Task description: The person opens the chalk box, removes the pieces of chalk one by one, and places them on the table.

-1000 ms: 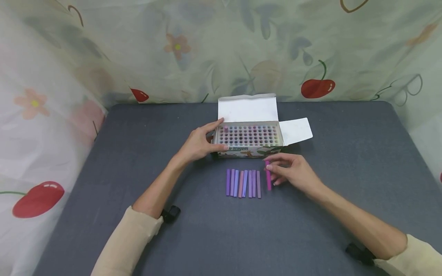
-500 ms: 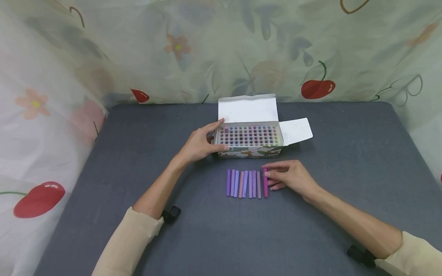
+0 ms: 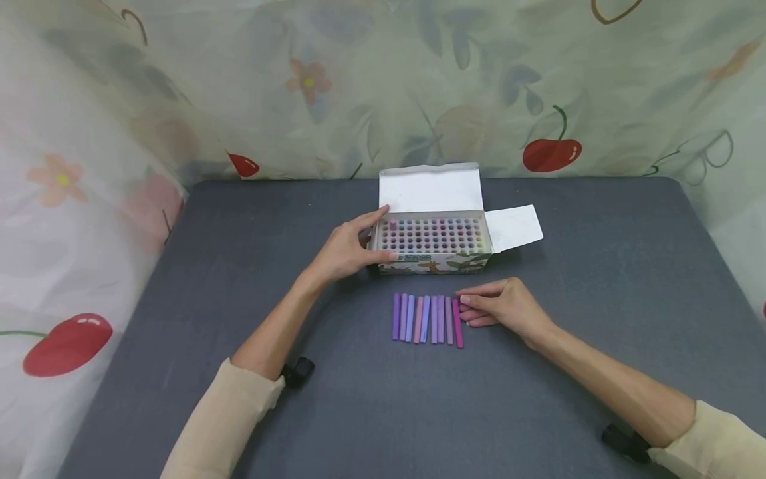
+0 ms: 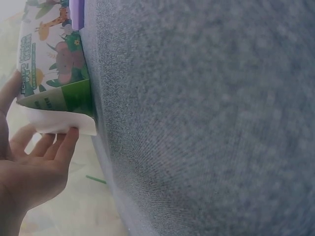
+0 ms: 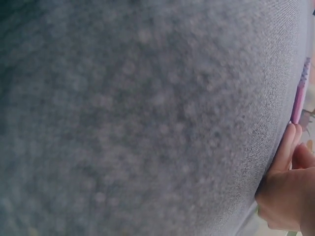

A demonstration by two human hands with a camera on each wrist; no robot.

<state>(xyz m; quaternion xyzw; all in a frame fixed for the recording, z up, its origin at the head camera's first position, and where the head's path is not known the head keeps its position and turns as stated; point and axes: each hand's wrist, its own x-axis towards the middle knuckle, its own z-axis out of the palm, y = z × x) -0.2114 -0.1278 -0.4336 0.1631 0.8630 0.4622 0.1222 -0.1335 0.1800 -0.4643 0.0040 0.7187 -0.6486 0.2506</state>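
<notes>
My left hand (image 3: 344, 249) grips the left end of an open chalk box (image 3: 433, 264), its thumb on the printed front and index finger at the back. In the left wrist view its other fingers (image 4: 70, 142) lie against the white side flap (image 4: 59, 121). A magenta chalk stick (image 3: 457, 324) lies on the table, slightly slanted, at the right end of a row of purple, lilac and pinkish chalk sticks (image 3: 425, 319). My right hand (image 3: 509, 309) is just right of the magenta stick, index finger extended and fingertips right at its upper part.
A holed insert (image 3: 431, 236) fills the box, with one pink chalk stick (image 3: 392, 225) poking up at its back left. The white lid (image 3: 429, 188) stands up behind, and a flap (image 3: 512, 227) sticks out right. Floral curtains (image 3: 383, 86) surround the dark grey table (image 3: 383, 412).
My right hand has brought the magenta chalk stick down and left, laid it beside the row, and its fingers have loosened from it. My left hand has stayed on the box.
</notes>
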